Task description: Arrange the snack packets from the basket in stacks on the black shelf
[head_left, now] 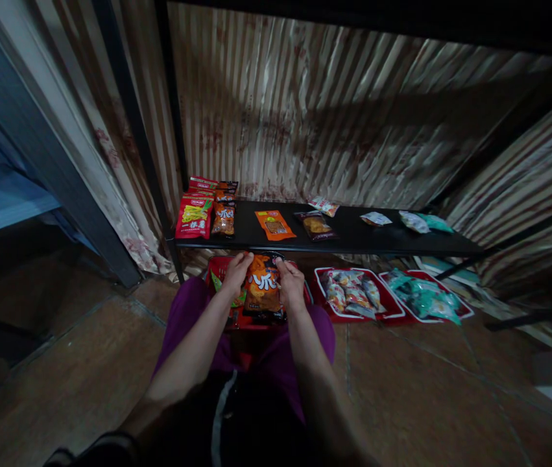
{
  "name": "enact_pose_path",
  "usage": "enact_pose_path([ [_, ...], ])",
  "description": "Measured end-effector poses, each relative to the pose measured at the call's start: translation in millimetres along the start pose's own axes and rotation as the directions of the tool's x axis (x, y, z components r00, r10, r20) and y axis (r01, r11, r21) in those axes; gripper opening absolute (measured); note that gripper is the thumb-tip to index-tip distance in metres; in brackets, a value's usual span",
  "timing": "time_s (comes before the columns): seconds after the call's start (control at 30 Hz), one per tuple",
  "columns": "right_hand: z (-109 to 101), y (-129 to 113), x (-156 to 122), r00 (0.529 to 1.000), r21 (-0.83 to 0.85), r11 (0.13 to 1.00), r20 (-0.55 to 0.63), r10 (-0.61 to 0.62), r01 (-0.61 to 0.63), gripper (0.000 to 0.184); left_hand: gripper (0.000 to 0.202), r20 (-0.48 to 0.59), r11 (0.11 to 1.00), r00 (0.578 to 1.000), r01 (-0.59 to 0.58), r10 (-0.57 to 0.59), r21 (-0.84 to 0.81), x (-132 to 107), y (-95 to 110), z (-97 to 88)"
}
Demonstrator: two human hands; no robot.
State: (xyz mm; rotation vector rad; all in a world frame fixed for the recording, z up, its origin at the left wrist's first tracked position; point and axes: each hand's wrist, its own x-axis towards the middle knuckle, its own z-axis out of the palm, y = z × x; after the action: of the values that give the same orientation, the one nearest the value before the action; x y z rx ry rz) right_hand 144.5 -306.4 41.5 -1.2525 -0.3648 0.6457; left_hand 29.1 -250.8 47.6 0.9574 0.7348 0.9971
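Note:
An orange snack bag (262, 287) with white lettering is held upright over a red basket (217, 264) on the floor. My left hand (237, 274) grips its left edge with fingers closed. My right hand (291, 284) grips its right edge, fingers closed too. Just beyond the bag runs a low black shelf (353, 237). At the shelf's left end stand red snack bags (194, 217) and matching orange bags (224, 217).
Flat packets lie along the shelf: an orange one (274, 225), a dark one (315, 226), and pale and green ones (421, 222) to the right. Two red trays (392, 305) of packets sit on the tiled floor under the shelf. A striped curtain hangs behind.

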Motion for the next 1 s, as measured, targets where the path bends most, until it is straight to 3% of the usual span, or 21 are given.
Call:
enact_pose_path([
  [0.27,2.8,-6.0,-3.6,1.0,-0.006,1.0,-0.023,0.005,-0.005,0.035,0.038,-0.008,1.0,1.0,0.02,-0.02,-0.007,-6.9,-6.6,-5.0],
  [0.4,2.7,-9.3,-10.2,0.999,0.004,1.0,0.029,-0.021,0.021,0.032,0.039,0.006,1.0,1.0,-0.019,0.019,0.018,-11.3,-2.6,-4.8],
  [0.7,-1.9,-6.9,-18.0,0.998,-0.037,0.998,0.037,-0.045,0.046,0.033,0.042,-0.053,0.998,0.997,-0.047,0.049,0.037,-19.5,-3.7,-1.9],
  [0.9,-2.3,-6.5,-15.8,0.997,-0.018,0.998,-0.063,-0.055,0.054,0.03,0.045,-0.01,1.0,1.0,-0.014,0.015,0.014,-27.7,-1.1,-5.0],
  [1.0,-4.0,-4.7,-12.9,0.991,0.038,0.998,-0.124,-0.044,0.049,0.03,0.048,0.061,0.996,0.994,0.09,-0.089,-0.016,-29.4,-9.8,-13.3],
])
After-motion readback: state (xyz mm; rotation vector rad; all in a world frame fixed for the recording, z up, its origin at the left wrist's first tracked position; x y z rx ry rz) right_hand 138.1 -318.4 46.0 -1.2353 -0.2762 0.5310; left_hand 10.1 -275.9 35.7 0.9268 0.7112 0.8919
